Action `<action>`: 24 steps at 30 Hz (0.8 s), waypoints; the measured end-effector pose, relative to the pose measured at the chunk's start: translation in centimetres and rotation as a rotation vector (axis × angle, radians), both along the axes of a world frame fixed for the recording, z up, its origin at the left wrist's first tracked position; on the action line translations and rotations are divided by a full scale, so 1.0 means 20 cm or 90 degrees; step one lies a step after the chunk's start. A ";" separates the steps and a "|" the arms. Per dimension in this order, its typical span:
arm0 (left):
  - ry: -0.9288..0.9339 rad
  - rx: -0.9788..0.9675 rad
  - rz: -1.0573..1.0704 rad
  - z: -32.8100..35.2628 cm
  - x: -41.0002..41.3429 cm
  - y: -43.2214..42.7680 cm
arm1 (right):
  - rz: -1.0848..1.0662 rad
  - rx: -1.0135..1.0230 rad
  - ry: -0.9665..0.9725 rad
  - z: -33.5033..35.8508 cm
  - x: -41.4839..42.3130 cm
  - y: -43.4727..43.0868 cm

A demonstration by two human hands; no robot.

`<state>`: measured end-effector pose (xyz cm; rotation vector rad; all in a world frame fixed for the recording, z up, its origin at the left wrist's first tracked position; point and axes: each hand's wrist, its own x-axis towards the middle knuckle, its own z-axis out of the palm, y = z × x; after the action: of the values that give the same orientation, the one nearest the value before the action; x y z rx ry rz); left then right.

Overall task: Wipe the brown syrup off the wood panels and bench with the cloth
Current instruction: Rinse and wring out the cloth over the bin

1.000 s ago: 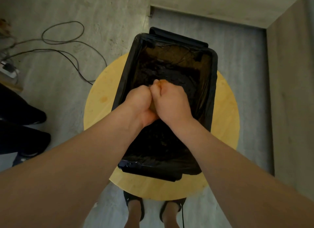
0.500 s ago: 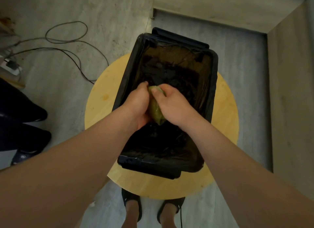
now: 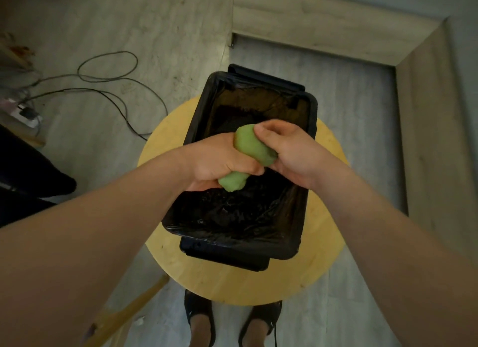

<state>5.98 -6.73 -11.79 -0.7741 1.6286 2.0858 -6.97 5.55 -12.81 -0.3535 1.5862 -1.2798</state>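
Note:
A green cloth (image 3: pixel 252 147), rolled into a thick wad, is held over a black tub (image 3: pixel 311 129) lined with black plastic. My left hand (image 3: pixel 219 163) grips the cloth's lower end, which sticks out below the fist. My right hand (image 3: pixel 289 150) grips the upper end, fingers curled round it. The tub stands on a round yellow wooden stool (image 3: pixel 326 256) and holds dark liquid at the bottom.
Black cables (image 3: pixel 108 88) loop across the grey floor at the left, near a power strip (image 3: pixel 25 114). A wooden strip (image 3: pixel 129 310) lies at the lower left. My feet in dark sandals (image 3: pixel 199 318) stand below the stool. Wood panels (image 3: pixel 426 139) frame the right and back.
Both fists were pressed together low in the tub, hiding the cloth. They have since lifted and moved apart, exposing the green cloth between them.

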 end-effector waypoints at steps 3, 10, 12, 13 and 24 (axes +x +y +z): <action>-0.043 -0.148 0.043 0.02 -0.01 0.00 | 0.165 0.023 0.345 0.06 -0.04 0.03; -0.050 -0.003 0.040 0.09 -0.06 -0.01 | 0.518 0.120 0.506 0.14 0.00 0.06; -0.036 0.077 0.030 0.09 -0.06 -0.01 | 0.501 0.135 0.525 0.12 -0.01 0.05; -0.027 0.120 0.011 0.09 -0.05 -0.02 | 0.491 0.131 0.533 0.11 -0.01 0.05; 0.010 0.028 -0.087 0.07 -0.03 -0.02 | 0.390 0.040 0.455 0.12 -0.04 0.05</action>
<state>5.29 -7.20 -10.40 -0.6167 1.5919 2.0292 -7.72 6.56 -10.47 -1.2529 1.8709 -0.6416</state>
